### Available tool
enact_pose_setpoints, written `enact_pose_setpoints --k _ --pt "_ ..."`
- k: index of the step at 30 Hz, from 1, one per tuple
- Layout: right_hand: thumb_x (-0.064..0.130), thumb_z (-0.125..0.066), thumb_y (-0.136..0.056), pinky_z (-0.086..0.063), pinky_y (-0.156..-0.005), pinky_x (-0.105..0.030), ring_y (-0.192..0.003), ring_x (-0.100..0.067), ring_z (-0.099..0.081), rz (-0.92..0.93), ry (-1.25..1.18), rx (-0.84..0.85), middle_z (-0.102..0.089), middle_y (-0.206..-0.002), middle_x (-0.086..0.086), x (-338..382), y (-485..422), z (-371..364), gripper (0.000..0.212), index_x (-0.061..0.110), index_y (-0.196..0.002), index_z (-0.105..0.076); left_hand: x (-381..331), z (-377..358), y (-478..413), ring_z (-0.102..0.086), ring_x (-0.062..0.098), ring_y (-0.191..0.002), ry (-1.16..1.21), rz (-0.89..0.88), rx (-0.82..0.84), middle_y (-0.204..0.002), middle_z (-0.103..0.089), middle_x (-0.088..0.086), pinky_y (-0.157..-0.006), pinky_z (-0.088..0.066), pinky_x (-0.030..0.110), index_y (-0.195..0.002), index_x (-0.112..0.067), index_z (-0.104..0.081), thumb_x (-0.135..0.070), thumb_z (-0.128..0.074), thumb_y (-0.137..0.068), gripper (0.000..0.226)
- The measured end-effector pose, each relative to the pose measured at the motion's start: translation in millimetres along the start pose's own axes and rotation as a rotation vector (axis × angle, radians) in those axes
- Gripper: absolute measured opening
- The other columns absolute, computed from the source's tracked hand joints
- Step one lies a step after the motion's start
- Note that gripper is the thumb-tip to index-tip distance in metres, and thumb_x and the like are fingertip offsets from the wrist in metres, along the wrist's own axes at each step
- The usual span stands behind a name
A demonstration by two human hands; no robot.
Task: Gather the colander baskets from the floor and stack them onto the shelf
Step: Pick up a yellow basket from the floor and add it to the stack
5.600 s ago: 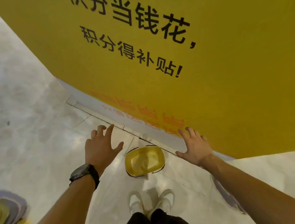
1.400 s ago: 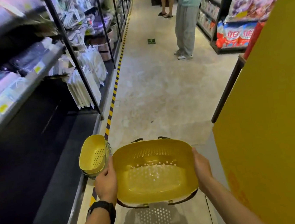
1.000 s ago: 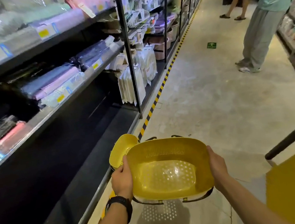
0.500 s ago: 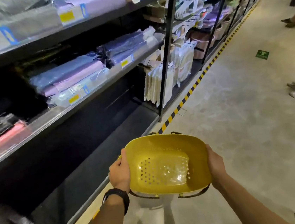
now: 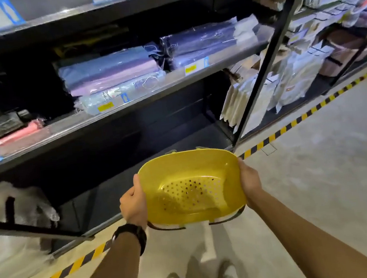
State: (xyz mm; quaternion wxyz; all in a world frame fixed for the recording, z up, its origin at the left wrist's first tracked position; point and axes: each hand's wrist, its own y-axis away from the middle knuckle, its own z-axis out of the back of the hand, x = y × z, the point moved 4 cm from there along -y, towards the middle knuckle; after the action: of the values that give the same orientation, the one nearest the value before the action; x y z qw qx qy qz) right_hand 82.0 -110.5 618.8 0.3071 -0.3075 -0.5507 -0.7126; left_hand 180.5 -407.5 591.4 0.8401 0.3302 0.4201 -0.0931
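I hold a yellow colander basket (image 5: 191, 186) level in front of me, its perforated bottom facing up at the camera and dark folding handles hanging at its near and far rims. My left hand (image 5: 133, 200), with a black watch on the wrist, grips its left rim. My right hand (image 5: 249, 180) grips its right rim. The basket hovers over the front edge of the dark bottom shelf (image 5: 123, 182), which looks bare just behind it.
The middle shelf (image 5: 128, 101) carries wrapped purple and blue packs and a red pack at left. A black upright post (image 5: 259, 70) stands right of the basket, hanging white packets beyond it. Yellow-black tape (image 5: 290, 124) marks the floor edge. Clear plastic bags (image 5: 14, 210) lie low left.
I have turned left from the aisle to face the shelving, carrying the basket closer to the bottom shelf. The second yellow basket seen earlier and the other people are out of view.
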Motion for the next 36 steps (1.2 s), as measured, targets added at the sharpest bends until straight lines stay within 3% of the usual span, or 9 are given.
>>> enact_pose_setpoints --k 4,10,13,17,21,24,30,34,36 --pt "0.055 -0.045 -0.097 -0.057 -0.083 -0.045 -0.089 -0.031 -0.068 -0.025 0.030 0.089 -0.073 -0.090 -0.010 13.8 -30.3 -24.1 0.044 0.021 -0.083 -0.069 3.3 0.5 -6.3 -0.063 0.034 -0.073 0.098 0.037 -0.055 -0.069 -0.066 0.016 -0.077 -0.055 0.047 -0.070 -0.003 -0.068 -0.068 -0.052 -0.091 0.070" --pt "0.060 -0.044 -0.095 -0.050 -0.099 -0.055 -0.107 -0.034 -0.064 -0.066 0.147 0.157 -0.067 -0.118 -0.013 18.2 -77.4 -71.9 0.056 0.015 -0.123 -0.064 14.2 -6.1 -45.7 -0.061 0.028 -0.069 0.162 0.070 -0.108 -0.071 -0.067 0.012 -0.069 -0.051 0.036 -0.071 -0.009 -0.066 -0.066 -0.044 -0.095 0.066" --pt "0.058 -0.043 -0.097 -0.053 -0.096 -0.054 -0.101 -0.032 -0.066 -0.087 0.163 0.172 -0.070 -0.111 -0.012 12.2 -100.5 -90.2 0.049 0.019 -0.113 -0.068 24.0 -21.0 -68.3 -0.062 0.028 -0.071 0.145 0.102 -0.124 -0.075 -0.068 0.010 -0.076 -0.054 0.043 -0.074 -0.013 -0.065 -0.068 -0.045 -0.094 0.062" --pt "0.057 -0.043 -0.098 -0.055 -0.092 -0.050 -0.100 -0.032 -0.066 -0.124 0.204 0.145 -0.069 -0.116 -0.013 -0.6 -139.0 -107.2 0.054 0.014 -0.125 -0.063 41.8 -48.0 -101.6 -0.066 0.023 -0.073 0.119 0.088 -0.122 -0.073 -0.069 -0.001 -0.075 -0.053 0.039 -0.073 -0.026 -0.068 -0.069 -0.046 -0.092 0.052" --pt "0.055 -0.040 -0.100 -0.057 -0.086 -0.048 -0.093 -0.030 -0.068 -0.138 0.255 0.149 -0.072 -0.104 -0.011 -25.9 -183.0 -125.6 0.050 0.015 -0.110 -0.069 76.3 -75.7 -131.6 -0.064 0.029 -0.074 0.118 0.157 -0.143 -0.074 -0.068 0.004 -0.074 -0.053 0.039 -0.079 -0.015 -0.070 -0.071 -0.044 -0.092 0.064" --pt "0.050 -0.040 -0.101 -0.054 -0.088 -0.046 -0.092 -0.026 -0.066 -0.142 0.286 0.161 -0.069 -0.105 -0.008 -53.1 -214.2 -144.0 0.040 0.020 -0.105 -0.066 110.3 -91.6 -147.8 -0.050 0.023 -0.059 0.153 0.190 -0.218 -0.055 -0.056 0.000 -0.066 -0.041 0.034 -0.056 -0.021 -0.057 -0.067 -0.047 -0.093 0.060" --pt "0.051 -0.041 -0.100 -0.051 -0.090 -0.046 -0.106 -0.032 -0.062 -0.176 0.281 0.217 -0.065 -0.117 -0.010 -115.8 -279.1 -179.8 0.034 0.027 -0.113 -0.062 178.9 -129.9 -199.0 -0.065 0.033 -0.085 0.193 0.303 -0.298 -0.085 -0.072 0.012 -0.088 -0.055 0.047 -0.074 -0.015 -0.070 -0.066 -0.053 -0.091 0.056" --pt "0.048 -0.044 -0.100 -0.051 -0.080 -0.039 -0.094 -0.027 -0.066 -0.168 0.307 0.237 -0.070 -0.106 -0.009 -136.3 -318.0 -204.7 0.033 0.025 -0.095 -0.067 202.6 -149.2 -227.8 -0.062 0.029 -0.080 0.210 0.306 -0.337 -0.079 -0.069 0.009 -0.085 -0.053 0.044 -0.073 -0.011 -0.068 -0.064 -0.054 -0.092 0.058" --pt "0.049 -0.044 -0.100 -0.054 -0.088 -0.044 -0.101 -0.030 -0.067 -0.163 0.296 0.244 -0.071 -0.107 -0.008 -150.7 -332.5 -211.3 0.037 0.023 -0.103 -0.070 213.6 -159.4 -237.6 -0.059 0.021 -0.071 0.255 0.322 -0.362 -0.069 -0.066 0.001 -0.079 -0.052 0.040 -0.067 -0.015 -0.066 -0.061 -0.056 -0.092 0.054"
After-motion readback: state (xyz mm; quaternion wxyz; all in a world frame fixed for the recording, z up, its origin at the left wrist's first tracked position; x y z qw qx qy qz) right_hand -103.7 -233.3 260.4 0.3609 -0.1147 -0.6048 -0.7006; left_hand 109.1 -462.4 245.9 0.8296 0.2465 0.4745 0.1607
